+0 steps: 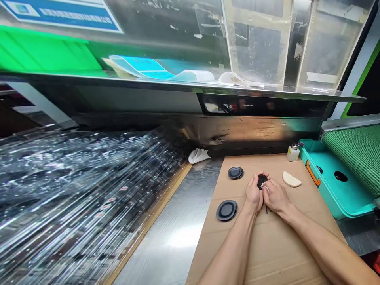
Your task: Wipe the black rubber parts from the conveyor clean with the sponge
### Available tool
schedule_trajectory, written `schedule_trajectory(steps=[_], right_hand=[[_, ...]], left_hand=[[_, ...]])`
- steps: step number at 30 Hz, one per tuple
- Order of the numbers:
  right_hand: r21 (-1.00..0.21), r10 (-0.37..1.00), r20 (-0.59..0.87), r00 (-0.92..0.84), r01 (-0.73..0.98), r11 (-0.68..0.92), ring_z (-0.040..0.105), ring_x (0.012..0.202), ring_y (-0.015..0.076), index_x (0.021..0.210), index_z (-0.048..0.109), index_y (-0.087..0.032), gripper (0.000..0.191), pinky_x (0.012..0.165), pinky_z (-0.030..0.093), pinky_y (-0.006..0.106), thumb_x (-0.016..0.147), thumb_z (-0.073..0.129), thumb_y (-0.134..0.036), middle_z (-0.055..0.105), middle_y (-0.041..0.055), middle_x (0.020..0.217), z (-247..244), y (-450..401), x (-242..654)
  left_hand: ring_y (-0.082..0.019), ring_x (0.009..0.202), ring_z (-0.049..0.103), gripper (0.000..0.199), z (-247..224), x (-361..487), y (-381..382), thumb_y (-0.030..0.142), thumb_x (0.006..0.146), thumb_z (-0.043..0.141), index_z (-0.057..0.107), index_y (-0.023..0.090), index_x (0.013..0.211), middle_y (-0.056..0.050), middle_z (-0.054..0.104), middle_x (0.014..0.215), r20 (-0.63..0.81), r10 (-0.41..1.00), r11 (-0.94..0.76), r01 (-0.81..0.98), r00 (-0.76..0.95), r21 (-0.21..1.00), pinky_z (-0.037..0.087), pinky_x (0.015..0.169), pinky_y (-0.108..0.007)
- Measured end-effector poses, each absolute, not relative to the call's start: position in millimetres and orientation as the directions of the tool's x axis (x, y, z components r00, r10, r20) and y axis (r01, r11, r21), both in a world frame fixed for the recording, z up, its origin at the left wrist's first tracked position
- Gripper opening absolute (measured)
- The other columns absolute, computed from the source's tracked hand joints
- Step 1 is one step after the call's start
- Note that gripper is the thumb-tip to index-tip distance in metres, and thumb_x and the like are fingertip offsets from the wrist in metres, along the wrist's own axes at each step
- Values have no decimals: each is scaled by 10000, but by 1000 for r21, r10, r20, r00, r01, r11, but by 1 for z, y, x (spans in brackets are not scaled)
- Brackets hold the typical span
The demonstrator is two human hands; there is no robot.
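Over the cardboard sheet (279, 249), my left hand (252, 194) is closed round a small black disc (261, 180), its fingers behind the far edge. My right hand (276, 196) pinches a small piece of white cloth or wipe (266, 189) against the disc's near side; most of that piece is hidden in the fingers. Left of my hands lie two round black plastic parts, one farther off (235, 172) and one nearer (227, 210), both flat. A cream half-round pad (291, 179) rests to the right of my right hand.
A white bottle with a metal cap (293, 152) stands at the cardboard's far right corner. Beside it is a teal tray (344, 209) holding black pieces, below a green conveyor belt (353, 146). Plastic-wrapped goods (89, 206) fill the left. A metal shelf (166, 85) overhangs the back.
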State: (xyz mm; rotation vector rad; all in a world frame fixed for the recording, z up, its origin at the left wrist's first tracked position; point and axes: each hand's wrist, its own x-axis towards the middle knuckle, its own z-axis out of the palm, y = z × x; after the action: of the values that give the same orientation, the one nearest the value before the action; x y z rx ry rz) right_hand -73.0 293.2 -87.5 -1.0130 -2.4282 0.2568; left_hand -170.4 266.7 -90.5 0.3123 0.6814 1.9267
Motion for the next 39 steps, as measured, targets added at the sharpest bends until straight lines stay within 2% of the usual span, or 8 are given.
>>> schedule_trajectory(steps=[21, 23, 26, 29, 31, 34, 37, 39], right_hand=[[-221, 636, 415, -650, 607, 764, 596, 961, 217, 979, 620, -173, 175, 841, 436, 295, 964, 446, -177, 661, 105, 1016, -89, 297, -71], [-252, 673, 422, -607, 635, 731, 602, 940, 211, 982, 633, -177, 192, 830, 431, 291, 973, 442, -188, 668, 97, 987, -88, 303, -70], [-370, 739, 443, -507, 648, 666, 617, 905, 190, 964, 660, -191, 198, 795, 420, 264, 972, 465, -225, 687, 71, 951, -82, 313, -60], [-492, 797, 431, -423, 630, 601, 622, 819, 170, 860, 679, -193, 200, 731, 402, 244, 940, 505, -253, 697, 47, 853, -74, 322, -44], [-533, 824, 387, -415, 629, 567, 608, 745, 158, 787, 681, -192, 215, 676, 380, 241, 915, 526, -269, 689, 32, 776, -68, 325, -35], [-554, 795, 274, -541, 587, 590, 577, 660, 140, 749, 699, -196, 203, 611, 344, 238, 877, 558, -266, 672, 2, 686, -60, 322, -29], [-600, 637, 84, -766, 472, 646, 540, 574, 119, 768, 724, -203, 168, 554, 318, 230, 851, 602, -282, 649, -28, 622, -53, 312, -28], [-604, 599, 62, -799, 448, 659, 545, 586, 121, 782, 732, -206, 222, 561, 329, 233, 888, 587, -337, 661, -19, 648, -48, 308, -27]], left_hand=[[-241, 982, 703, 266, -101, -175, 273, 379, 894, 655, 673, 129, 983, -140, 741, 989, -115, 891, -294, -752, -439, 591, 511, 963, -422], [-231, 976, 704, 246, -102, -175, 274, 363, 903, 647, 669, 133, 986, -135, 742, 988, -110, 884, -307, -743, -454, 595, 510, 967, -411], [-220, 949, 708, 223, -101, -176, 274, 348, 927, 613, 659, 137, 983, -133, 741, 994, -110, 880, -321, -750, -461, 579, 525, 944, -399], [-210, 901, 715, 210, -97, -177, 274, 327, 953, 564, 648, 140, 996, -129, 738, 991, -135, 884, -300, -765, -447, 570, 552, 889, -384], [-206, 893, 717, 210, -94, -177, 273, 314, 968, 531, 643, 140, 1006, -131, 737, 996, -165, 881, -282, -772, -444, 570, 562, 856, -364], [-197, 894, 712, 232, -90, -177, 272, 313, 986, 491, 642, 138, 1011, -138, 732, 1027, -184, 881, -272, -786, -435, 556, 560, 825, -331], [-199, 884, 701, 245, -89, -178, 270, 334, 983, 491, 644, 148, 1030, -138, 724, 1074, -176, 894, -260, -796, -412, 546, 558, 786, -335], [-204, 879, 693, 251, -87, -179, 268, 352, 981, 492, 645, 162, 1041, -131, 715, 1117, -169, 902, -249, -800, -396, 546, 556, 745, -342]])
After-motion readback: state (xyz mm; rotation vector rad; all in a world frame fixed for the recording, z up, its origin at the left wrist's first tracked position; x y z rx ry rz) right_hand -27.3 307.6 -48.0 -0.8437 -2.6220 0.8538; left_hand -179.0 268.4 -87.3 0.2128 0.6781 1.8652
